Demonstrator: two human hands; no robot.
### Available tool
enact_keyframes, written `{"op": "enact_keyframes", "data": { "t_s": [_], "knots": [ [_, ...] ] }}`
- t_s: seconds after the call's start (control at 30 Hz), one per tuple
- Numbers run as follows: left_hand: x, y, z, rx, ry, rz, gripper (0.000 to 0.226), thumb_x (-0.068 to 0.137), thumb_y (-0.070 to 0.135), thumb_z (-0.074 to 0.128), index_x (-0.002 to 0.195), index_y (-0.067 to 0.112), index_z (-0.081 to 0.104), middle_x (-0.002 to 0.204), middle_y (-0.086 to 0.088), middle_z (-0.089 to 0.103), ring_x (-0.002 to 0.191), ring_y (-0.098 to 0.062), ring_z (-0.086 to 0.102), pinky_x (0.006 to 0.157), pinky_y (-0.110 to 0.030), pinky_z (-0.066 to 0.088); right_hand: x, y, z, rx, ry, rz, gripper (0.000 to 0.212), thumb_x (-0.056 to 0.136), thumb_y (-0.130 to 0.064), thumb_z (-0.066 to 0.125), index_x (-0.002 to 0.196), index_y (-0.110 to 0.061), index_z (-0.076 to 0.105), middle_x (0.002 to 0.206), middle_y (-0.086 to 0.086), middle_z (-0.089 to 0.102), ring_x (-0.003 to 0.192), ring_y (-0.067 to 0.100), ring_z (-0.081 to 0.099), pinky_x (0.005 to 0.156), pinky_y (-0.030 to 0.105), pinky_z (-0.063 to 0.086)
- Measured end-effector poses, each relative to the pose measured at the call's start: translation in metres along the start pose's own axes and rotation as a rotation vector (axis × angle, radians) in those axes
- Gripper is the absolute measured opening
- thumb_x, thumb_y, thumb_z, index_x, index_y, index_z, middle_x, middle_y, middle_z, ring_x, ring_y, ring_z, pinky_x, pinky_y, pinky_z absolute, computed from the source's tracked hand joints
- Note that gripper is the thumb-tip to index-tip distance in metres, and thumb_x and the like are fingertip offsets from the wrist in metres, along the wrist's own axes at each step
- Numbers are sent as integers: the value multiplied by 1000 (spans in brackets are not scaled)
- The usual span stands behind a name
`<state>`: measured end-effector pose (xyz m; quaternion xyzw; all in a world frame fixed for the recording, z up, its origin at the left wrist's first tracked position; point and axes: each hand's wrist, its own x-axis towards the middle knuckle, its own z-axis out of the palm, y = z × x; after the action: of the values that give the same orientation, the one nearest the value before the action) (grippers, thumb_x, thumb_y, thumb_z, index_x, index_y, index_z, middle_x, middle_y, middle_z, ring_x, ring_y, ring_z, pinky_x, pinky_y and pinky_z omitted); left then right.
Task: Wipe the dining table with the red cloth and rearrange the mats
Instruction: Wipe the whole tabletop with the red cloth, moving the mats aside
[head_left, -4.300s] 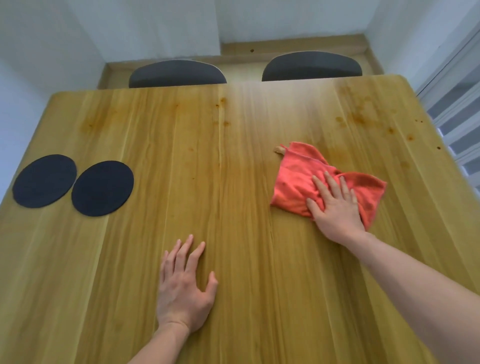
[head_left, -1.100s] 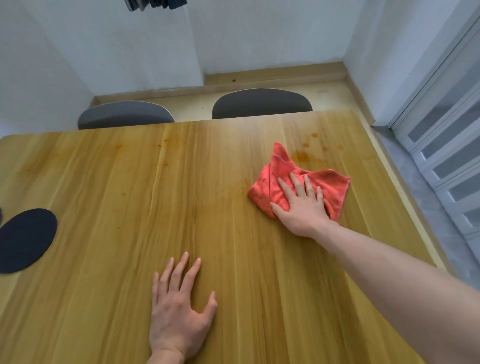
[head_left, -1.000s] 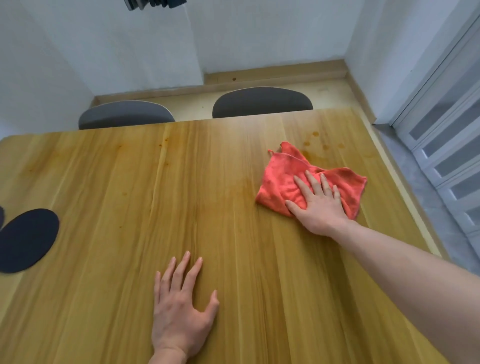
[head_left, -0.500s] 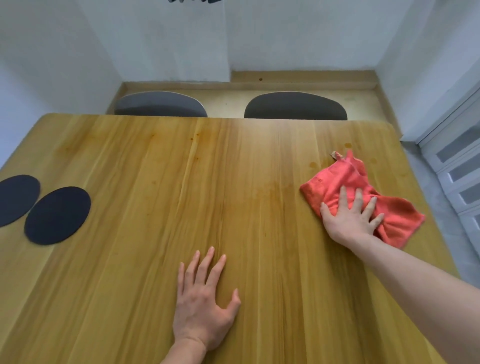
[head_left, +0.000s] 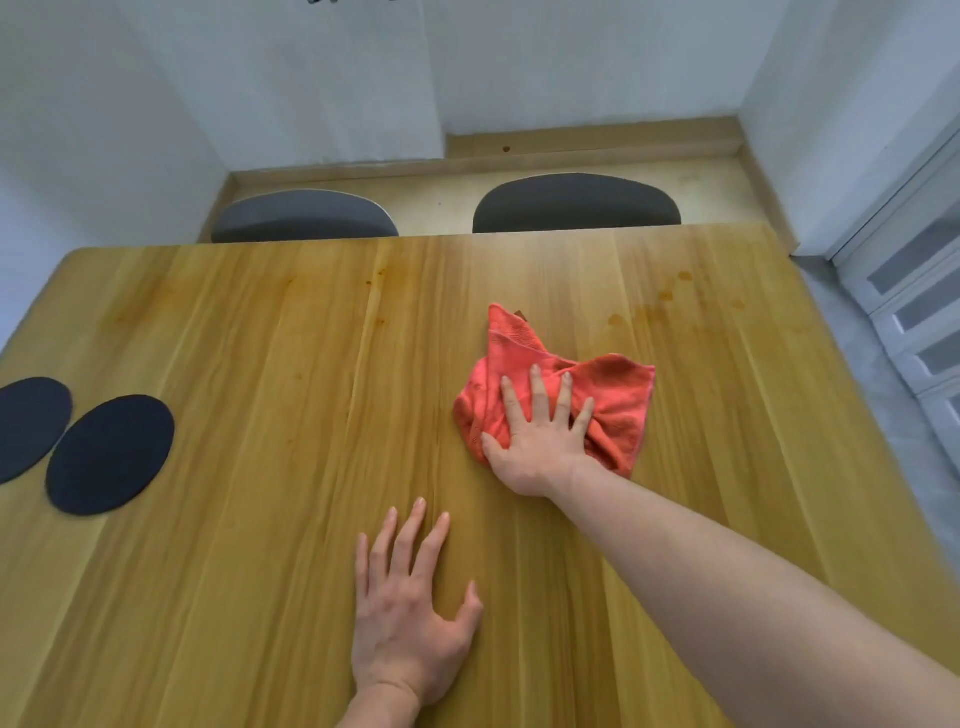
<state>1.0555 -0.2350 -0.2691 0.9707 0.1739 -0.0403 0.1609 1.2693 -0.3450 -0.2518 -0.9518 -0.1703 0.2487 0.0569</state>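
Red cloth (head_left: 618, 395), soft, light and probably slightly damp, bunches under the right hand (head_left: 540, 441), whose flat spread-fingered grip presses it onto the counter (head_left: 260, 322).

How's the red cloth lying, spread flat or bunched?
Bunched. The red cloth shows folds and a corner sticking out past the fingers; the right hand presses it flat-palmed on the table.
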Motion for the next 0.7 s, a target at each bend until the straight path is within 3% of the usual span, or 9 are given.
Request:
{"op": "enact_keyframes", "data": {
  "t_s": [0.7],
  "knots": [
    [2,-2,-7,3,-7,40,77,79,63,57,149,32,50,164,6,34,155,-23,23,123,-56,14,-3,-21,-2,-40,-29,51,80,97,-69,20,157,-38,-22,163,4,-35,147,42,-35,116,68,-17]
  ]
}}
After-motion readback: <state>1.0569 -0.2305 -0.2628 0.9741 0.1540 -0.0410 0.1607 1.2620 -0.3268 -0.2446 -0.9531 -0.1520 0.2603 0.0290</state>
